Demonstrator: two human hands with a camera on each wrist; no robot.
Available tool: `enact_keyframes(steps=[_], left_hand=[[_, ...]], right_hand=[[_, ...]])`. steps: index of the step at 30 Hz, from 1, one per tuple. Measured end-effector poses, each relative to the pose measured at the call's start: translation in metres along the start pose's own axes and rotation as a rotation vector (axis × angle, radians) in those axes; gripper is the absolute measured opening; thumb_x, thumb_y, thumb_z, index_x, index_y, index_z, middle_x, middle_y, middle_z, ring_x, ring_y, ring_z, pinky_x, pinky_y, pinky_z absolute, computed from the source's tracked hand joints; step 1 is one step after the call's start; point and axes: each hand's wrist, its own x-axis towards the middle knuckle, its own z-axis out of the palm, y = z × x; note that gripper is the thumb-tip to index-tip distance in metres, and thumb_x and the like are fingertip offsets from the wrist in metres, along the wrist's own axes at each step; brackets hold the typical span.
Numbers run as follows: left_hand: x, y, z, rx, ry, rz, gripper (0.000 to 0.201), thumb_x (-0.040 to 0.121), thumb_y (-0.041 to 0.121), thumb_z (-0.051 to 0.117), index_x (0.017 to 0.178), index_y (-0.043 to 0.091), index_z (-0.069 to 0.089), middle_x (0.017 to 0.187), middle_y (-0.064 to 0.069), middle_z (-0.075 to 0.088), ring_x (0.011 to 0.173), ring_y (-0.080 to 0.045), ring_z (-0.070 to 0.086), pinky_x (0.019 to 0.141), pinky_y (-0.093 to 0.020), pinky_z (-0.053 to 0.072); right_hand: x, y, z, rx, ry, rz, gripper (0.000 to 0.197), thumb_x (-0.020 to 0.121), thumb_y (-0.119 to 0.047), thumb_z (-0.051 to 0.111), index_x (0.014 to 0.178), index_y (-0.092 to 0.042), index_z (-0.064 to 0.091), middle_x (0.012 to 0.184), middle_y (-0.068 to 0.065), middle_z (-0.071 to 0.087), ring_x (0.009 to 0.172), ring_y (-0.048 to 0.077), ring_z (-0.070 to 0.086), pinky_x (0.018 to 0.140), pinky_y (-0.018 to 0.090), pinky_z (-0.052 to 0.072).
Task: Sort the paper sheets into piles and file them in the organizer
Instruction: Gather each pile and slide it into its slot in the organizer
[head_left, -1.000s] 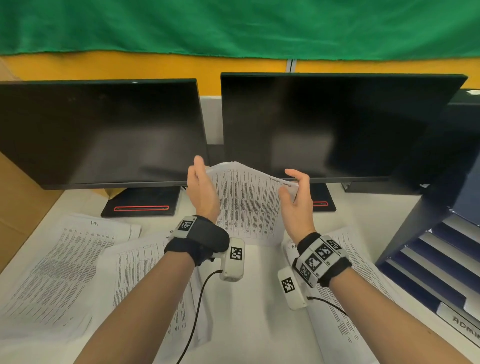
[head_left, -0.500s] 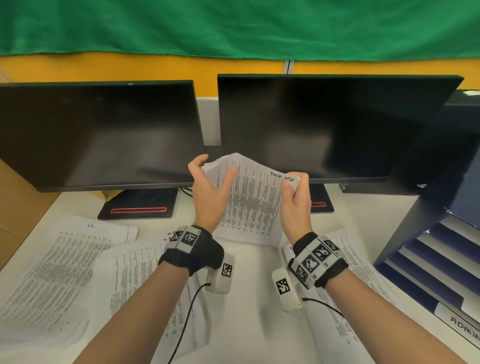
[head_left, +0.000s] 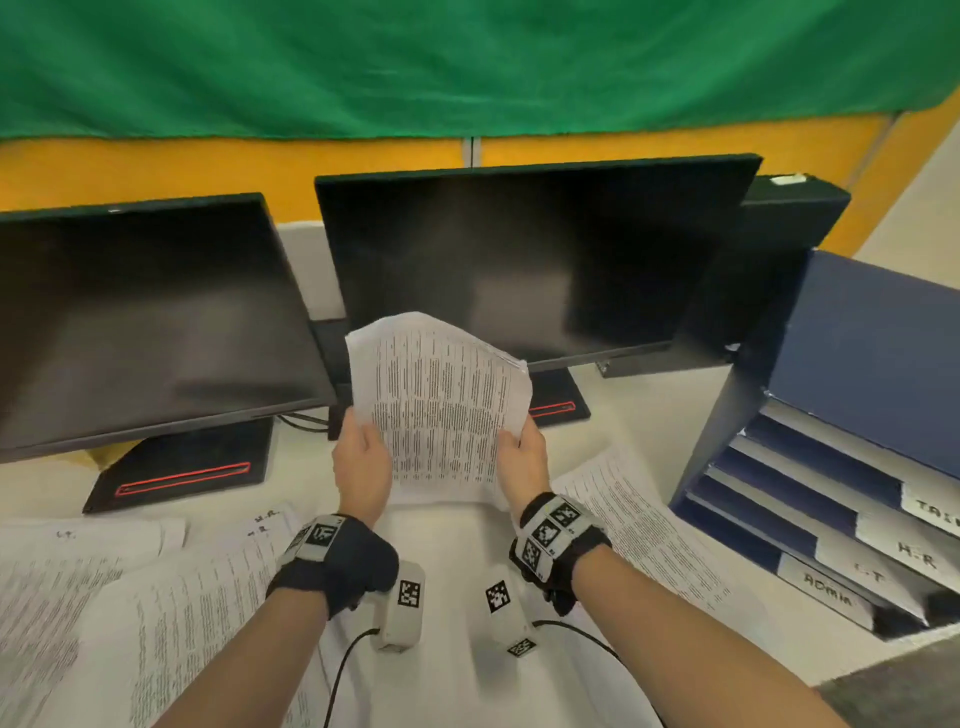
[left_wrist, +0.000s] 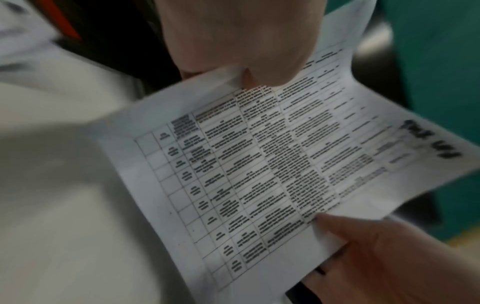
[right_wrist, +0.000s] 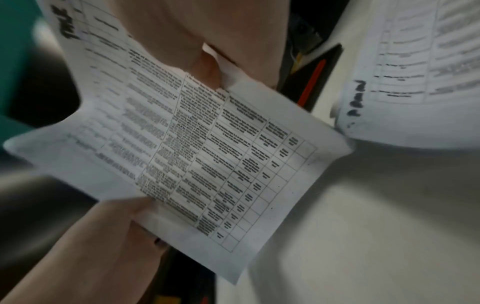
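Note:
A small stack of printed sheets (head_left: 441, 410) stands nearly upright above the desk, in front of the right monitor. My left hand (head_left: 361, 460) grips its left edge and my right hand (head_left: 522, 457) grips its right edge. The left wrist view shows the same stack (left_wrist: 272, 164) with a printed table and a handwritten mark at its top corner, pinched between thumb and fingers. From the right wrist the stack (right_wrist: 194, 154) shows again, held by both hands. The dark blue organizer (head_left: 857, 467) with labelled trays stands at the right.
Loose printed sheets (head_left: 104, 597) lie spread at the left of the white desk (head_left: 457, 675), and another pile (head_left: 639, 530) lies right of my hands. Two dark monitors (head_left: 519, 260) stand behind. The organizer's trays carry handwritten labels (head_left: 826, 590).
My hands slid from the top of the stack down to its side edges and lifted it upright. The view turned right, so more of the organizer shows.

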Motion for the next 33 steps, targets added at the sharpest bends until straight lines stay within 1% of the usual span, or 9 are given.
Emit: enact_keyframes(steps=[3, 6, 9, 13, 17, 21, 25, 29, 33], left_hand=[[-0.007, 0.038, 0.020, 0.056, -0.056, 0.241, 0.021, 0.097, 0.014, 0.033, 0.107, 0.021, 0.050, 0.096, -0.006, 0.061, 0.086, -0.026, 0.059, 0.073, -0.044, 0.053], [-0.029, 0.075, 0.049, 0.059, -0.174, 0.393, 0.012, 0.098, 0.014, 0.035, 0.104, 0.018, 0.045, 0.094, 0.005, 0.059, 0.074, -0.005, 0.059, 0.058, -0.020, 0.047], [-0.064, 0.088, 0.084, 0.055, -0.329, 0.513, 0.013, 0.098, 0.013, 0.034, 0.099, 0.021, 0.044, 0.081, 0.007, 0.059, 0.063, -0.005, 0.056, 0.052, -0.018, 0.040], [-0.117, 0.067, 0.125, 0.035, -0.587, 0.361, 0.024, 0.098, 0.011, 0.032, 0.111, 0.021, 0.049, 0.070, -0.002, 0.061, 0.056, -0.021, 0.056, 0.051, -0.036, 0.047], [-0.159, 0.058, 0.140, -0.017, -0.843, 0.173, 0.031, 0.099, 0.012, 0.032, 0.121, 0.023, 0.050, 0.074, -0.004, 0.065, 0.051, -0.012, 0.052, 0.049, -0.027, 0.045], [-0.172, 0.089, 0.160, -0.025, -1.025, 0.088, 0.038, 0.096, 0.012, 0.033, 0.128, 0.027, 0.048, 0.106, 0.007, 0.066, 0.089, -0.022, 0.065, 0.076, -0.035, 0.052], [-0.172, 0.117, 0.185, -0.035, -1.157, -0.023, 0.023, 0.094, 0.017, 0.039, 0.115, 0.019, 0.049, 0.111, 0.000, 0.061, 0.098, -0.016, 0.059, 0.080, -0.029, 0.048], [-0.176, 0.117, 0.188, -0.038, -1.277, -0.141, 0.027, 0.091, 0.017, 0.050, 0.118, 0.014, 0.048, 0.117, -0.004, 0.059, 0.105, -0.019, 0.058, 0.079, -0.029, 0.048], [-0.172, 0.123, 0.199, -0.068, -1.128, -0.051, 0.034, 0.090, 0.004, 0.043, 0.121, 0.016, 0.047, 0.121, -0.001, 0.058, 0.113, -0.020, 0.055, 0.095, -0.036, 0.048]], right_hand=[[-0.012, -0.020, -0.036, 0.129, 0.122, -0.033, 0.033, 0.093, -0.011, 0.037, 0.109, -0.036, 0.050, 0.109, -0.009, 0.062, 0.102, 0.013, 0.060, 0.094, 0.039, 0.049], [-0.028, -0.027, -0.088, 0.225, 0.253, -0.112, 0.035, 0.095, -0.009, 0.037, 0.107, -0.039, 0.050, 0.107, -0.015, 0.062, 0.098, 0.004, 0.062, 0.085, 0.026, 0.052], [-0.047, -0.015, -0.139, 0.165, 0.398, -0.147, 0.036, 0.094, -0.008, 0.038, 0.107, -0.040, 0.050, 0.104, -0.018, 0.060, 0.094, -0.003, 0.059, 0.080, 0.019, 0.048], [-0.082, 0.032, -0.188, 0.073, 0.514, -0.003, 0.034, 0.093, -0.013, 0.039, 0.096, -0.045, 0.051, 0.105, -0.009, 0.063, 0.096, 0.011, 0.060, 0.086, 0.037, 0.050], [-0.122, 0.074, -0.229, -0.017, 0.618, 0.131, 0.030, 0.090, -0.019, 0.040, 0.097, -0.045, 0.053, 0.103, -0.009, 0.064, 0.096, 0.019, 0.061, 0.089, 0.050, 0.050], [-0.134, 0.076, -0.278, -0.032, 0.749, 0.174, 0.022, 0.087, -0.013, 0.046, 0.100, -0.023, 0.060, 0.105, 0.004, 0.066, 0.095, 0.025, 0.061, 0.089, 0.048, 0.050], [-0.128, 0.057, -0.323, -0.049, 0.765, 0.177, 0.016, 0.086, -0.010, 0.050, 0.095, -0.004, 0.062, 0.099, 0.019, 0.066, 0.078, 0.027, 0.059, 0.074, 0.039, 0.048], [-0.118, 0.032, -0.351, 0.056, 0.779, 0.149, 0.016, 0.088, -0.013, 0.053, 0.097, -0.005, 0.063, 0.094, 0.016, 0.067, 0.076, 0.028, 0.062, 0.072, 0.035, 0.050], [-0.121, 0.016, -0.348, 0.328, 0.721, 0.131, 0.017, 0.092, -0.027, 0.053, 0.093, -0.013, 0.063, 0.103, 0.010, 0.066, 0.081, 0.022, 0.062, 0.066, 0.033, 0.046]])
